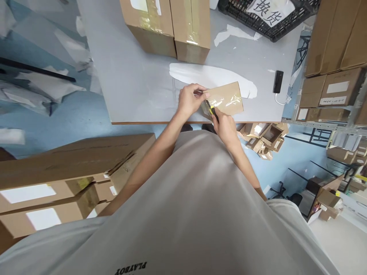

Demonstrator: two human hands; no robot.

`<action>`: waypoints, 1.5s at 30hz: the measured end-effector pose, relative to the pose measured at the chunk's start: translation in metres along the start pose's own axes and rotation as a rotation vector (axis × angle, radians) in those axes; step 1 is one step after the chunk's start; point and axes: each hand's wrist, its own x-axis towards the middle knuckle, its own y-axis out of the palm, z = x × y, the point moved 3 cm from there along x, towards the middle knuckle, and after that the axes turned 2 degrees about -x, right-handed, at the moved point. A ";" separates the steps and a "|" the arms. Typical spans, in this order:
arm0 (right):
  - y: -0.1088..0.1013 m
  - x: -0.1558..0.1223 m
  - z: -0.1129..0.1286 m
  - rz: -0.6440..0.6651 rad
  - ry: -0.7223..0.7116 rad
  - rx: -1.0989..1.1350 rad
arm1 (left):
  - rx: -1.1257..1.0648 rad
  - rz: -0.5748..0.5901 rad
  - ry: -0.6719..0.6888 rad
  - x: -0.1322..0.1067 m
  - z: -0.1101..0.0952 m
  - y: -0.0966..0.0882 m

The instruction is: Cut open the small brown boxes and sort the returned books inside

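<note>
A small brown cardboard box (226, 98), sealed with shiny clear tape, lies near the front edge of the grey table (134, 84). My left hand (189, 100) is closed on the box's left end, fingers pinched over its top corner. My right hand (225, 126) is closed round a yellow and black utility knife (212, 111), whose tip meets the box's lower left edge. Both forearms reach out over my grey shirt.
Two larger taped cartons (172, 26) stand at the table's back, with a black crate (266, 17) to their right. A black phone (278, 81) on a cable lies at the right edge. Torn white paper (212, 74) lies behind the box. Cartons stack at left and shelves stand right.
</note>
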 end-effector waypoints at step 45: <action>-0.005 0.038 -0.170 -0.332 0.062 0.358 | 0.155 -0.305 -0.109 -0.017 -0.009 0.023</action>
